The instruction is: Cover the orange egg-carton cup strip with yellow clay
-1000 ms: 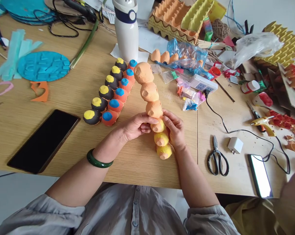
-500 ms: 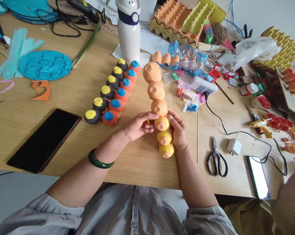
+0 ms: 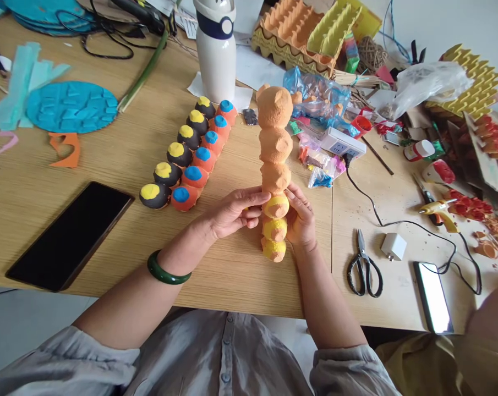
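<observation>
Long bumpy strip of orange and yellow egg-tray card (image 3: 275,146) is held in front of the person, over the wooden worktop (image 3: 228,275). Six round cups make a line. The top three are plain orange and rough like sand; the bottom three are yellow with orange tips. The left hand (image 3: 237,213) pinches one side with thumb and fingers. The right hand (image 3: 301,219) grips the other side, some fingers hidden behind. To the left, a row of round black cups with yellow tops (image 3: 185,158) lies beside a row of orange-red cups with blue tops (image 3: 207,164). Metal scissors with black loop handles (image 3: 362,254) lie to the right.
</observation>
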Demonstrator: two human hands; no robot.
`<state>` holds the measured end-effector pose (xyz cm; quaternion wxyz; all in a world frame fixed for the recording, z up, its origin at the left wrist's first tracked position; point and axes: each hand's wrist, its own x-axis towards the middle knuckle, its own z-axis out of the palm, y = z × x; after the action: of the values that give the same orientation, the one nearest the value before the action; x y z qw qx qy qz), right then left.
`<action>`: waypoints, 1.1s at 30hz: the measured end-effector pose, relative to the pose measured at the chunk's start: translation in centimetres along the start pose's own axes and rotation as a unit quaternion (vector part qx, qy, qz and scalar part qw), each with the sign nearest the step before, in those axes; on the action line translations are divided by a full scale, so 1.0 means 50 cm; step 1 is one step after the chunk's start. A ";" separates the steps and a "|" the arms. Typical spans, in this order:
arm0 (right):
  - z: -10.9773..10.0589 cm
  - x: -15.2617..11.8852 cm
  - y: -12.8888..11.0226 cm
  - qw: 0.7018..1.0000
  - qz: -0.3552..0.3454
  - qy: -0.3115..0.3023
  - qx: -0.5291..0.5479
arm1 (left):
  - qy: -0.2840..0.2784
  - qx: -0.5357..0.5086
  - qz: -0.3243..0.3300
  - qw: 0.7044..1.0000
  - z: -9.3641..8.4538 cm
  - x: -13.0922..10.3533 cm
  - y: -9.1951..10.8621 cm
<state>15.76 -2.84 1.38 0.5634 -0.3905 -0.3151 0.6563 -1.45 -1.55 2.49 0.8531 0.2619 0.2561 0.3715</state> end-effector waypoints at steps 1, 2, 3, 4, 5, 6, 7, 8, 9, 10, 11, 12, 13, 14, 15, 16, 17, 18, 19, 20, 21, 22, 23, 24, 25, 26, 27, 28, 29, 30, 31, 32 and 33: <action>0.001 0.000 0.000 1.000 0.001 -0.001 0.002 | 0.007 -0.001 -0.002 1.000 0.000 0.002 -0.001; 0.002 -0.001 0.001 1.000 0.003 -0.001 0.002 | 0.014 -0.001 -0.004 1.000 0.000 0.003 -0.002; 0.003 -0.001 0.002 1.000 0.007 -0.001 0.001 | 0.021 -0.003 -0.007 1.000 0.000 0.004 -0.002; 0.003 -0.001 0.003 1.000 0.014 -0.001 0.001 | 0.027 -0.005 -0.008 1.000 0.001 0.005 -0.002; 0.004 -0.001 0.004 1.000 0.023 -0.001 0.001 | 0.032 -0.008 -0.006 0.999 0.002 0.005 -0.001; 0.004 0.000 0.006 0.999 0.034 -0.001 0.004 | 0.036 -0.009 -0.003 0.999 0.003 0.004 0.000; 0.005 0.000 0.007 0.999 0.043 -0.002 0.007 | 0.038 -0.009 0.001 0.999 0.004 0.004 0.000; 0.006 0.001 0.008 0.999 0.053 -0.003 0.011 | 0.041 -0.009 0.006 0.999 0.006 0.003 0.001; 0.007 0.001 0.009 0.998 0.060 -0.004 0.018 | 0.044 -0.007 0.010 0.999 0.008 0.002 0.002; 0.009 0.001 0.010 0.998 0.066 -0.003 0.024 | 0.047 -0.005 0.013 0.999 0.010 0.001 0.003; 0.010 0.002 0.010 0.997 0.073 -0.001 0.029 | 0.051 -0.003 0.017 0.999 0.013 0.000 0.004; 0.011 0.002 0.010 0.996 0.080 0.004 0.034 | 0.053 -0.001 0.021 0.998 0.015 0.000 0.004; 0.013 0.001 0.010 0.995 0.089 0.009 0.038 | 0.056 0.002 0.025 0.998 0.017 -0.001 0.005; 0.014 0.001 0.010 0.994 0.099 0.015 0.043 | 0.057 0.005 0.029 0.998 0.018 -0.001 0.005; 0.015 0.001 0.009 0.993 0.109 0.020 0.052 | 0.057 0.009 0.034 0.998 0.020 -0.002 0.006; 0.016 0.002 0.008 0.991 0.118 0.023 0.064 | 0.057 0.012 0.039 0.998 0.021 -0.002 0.005; 0.016 0.002 0.008 0.989 0.124 0.023 0.078 | 0.057 0.016 0.044 0.997 0.021 -0.001 0.005; 0.016 0.002 0.007 0.987 0.129 0.019 0.093 | 0.058 0.020 0.050 0.997 0.021 -0.001 0.004; 0.015 0.003 0.007 0.985 0.134 0.014 0.107 | 0.059 0.026 0.057 0.996 0.021 0.000 0.002; 0.015 0.004 0.008 0.984 0.137 0.009 0.118 | 0.059 0.033 0.065 0.996 0.020 0.000 0.000; 0.013 0.005 0.009 0.982 0.139 0.006 0.125 | 0.059 0.043 0.074 0.995 0.019 0.001 -0.002; 0.012 0.006 0.011 0.982 0.140 0.005 0.130 | 0.057 0.055 0.083 0.993 0.018 0.001 -0.005; 0.010 0.007 0.013 0.981 0.139 0.007 0.133 | 0.056 0.067 0.091 0.992 0.017 0.002 -0.009; 0.009 0.007 0.015 0.982 0.135 0.010 0.132 | 0.055 0.082 0.098 0.990 0.016 0.002 -0.012; 0.007 0.008 0.018 0.984 0.128 0.014 0.126 | 0.057 0.097 0.104 0.988 0.016 0.002 -0.015; 0.006 0.008 0.020 0.986 0.120 0.016 0.118 | 0.058 0.112 0.110 0.986 0.016 0.002 -0.017; 0.004 0.008 0.021 0.988 0.113 0.019 0.107 | 0.060 0.125 0.115 0.984 0.016 0.002 -0.019; 0.003 0.008 0.022 0.989 0.108 0.022 0.096 | 0.062 0.137 0.119 0.981 0.017 0.001 -0.021; 0.003 0.007 0.022 0.991 0.106 0.025 0.082 | 0.063 0.143 0.123 0.980 0.019 0.001 -0.022; 0.002 0.007 0.021 0.991 0.108 0.028 0.068 | 0.062 0.142 0.124 0.980 0.021 0.000 -0.022; 0.002 0.006 0.019 0.992 0.111 0.029 0.054 | 0.058 0.133 0.124 0.982 0.022 -0.001 -0.022; 0.002 0.005 0.017 0.992 0.112 0.031 0.039 | 0.053 0.121 0.123 0.984 0.024 -0.001 -0.021; 0.001 0.005 0.015 0.993 0.112 0.033 0.026 | 0.047 0.107 0.121 0.986 0.025 -0.002 -0.021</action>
<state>15.31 -2.73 0.73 0.5066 -0.4297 -0.2337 0.7100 -0.19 -2.55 2.77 0.7558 0.3635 0.3002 0.4544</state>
